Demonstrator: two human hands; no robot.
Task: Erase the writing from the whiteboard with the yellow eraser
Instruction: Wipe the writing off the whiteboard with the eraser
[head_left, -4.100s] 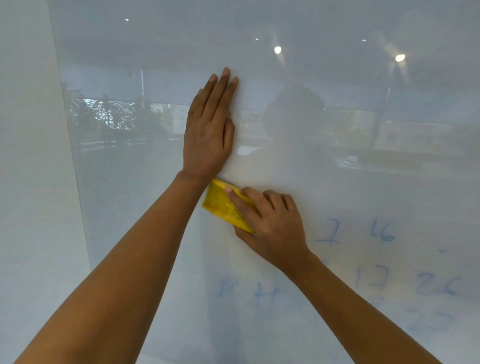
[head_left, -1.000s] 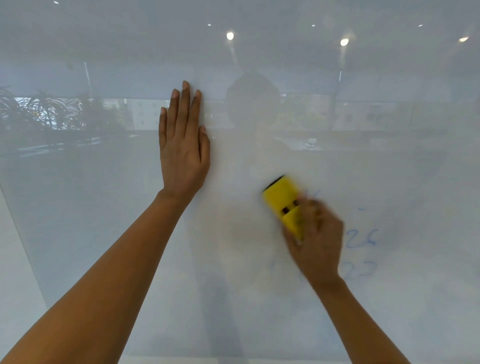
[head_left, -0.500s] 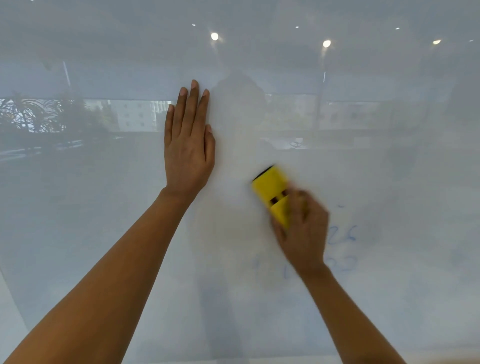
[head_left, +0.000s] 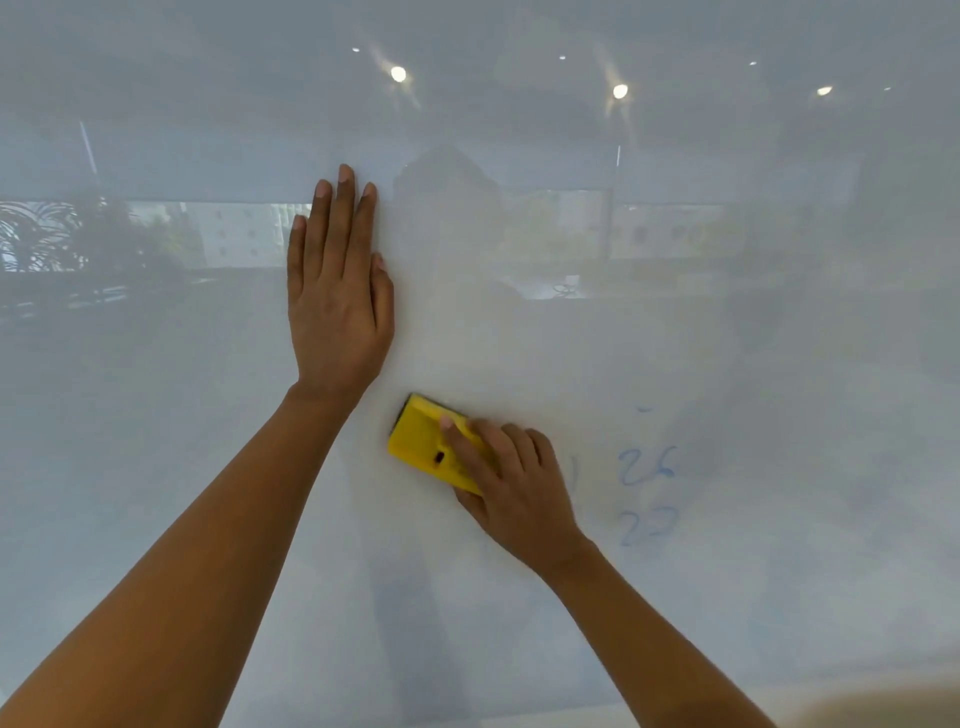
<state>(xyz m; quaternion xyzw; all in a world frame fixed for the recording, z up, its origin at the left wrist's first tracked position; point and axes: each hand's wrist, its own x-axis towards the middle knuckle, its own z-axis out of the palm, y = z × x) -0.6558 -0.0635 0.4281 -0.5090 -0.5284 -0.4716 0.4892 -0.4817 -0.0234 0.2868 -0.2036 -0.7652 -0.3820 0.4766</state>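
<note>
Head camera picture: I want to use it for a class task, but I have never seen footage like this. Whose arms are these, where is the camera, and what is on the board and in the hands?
There is no machine here. A person wears one wide-angle camera on the head, so you look forward and down along their own two bare arms. In front is a glossy white whiteboard; the lamps and plants in it are only reflections. The left hand lies flat and open on the board and holds nothing. The right hand presses a yellow rectangular eraser against the board. To the right of that hand some faint blue handwritten numbers are left, one line above the other, with a small blue mark above them.
</note>
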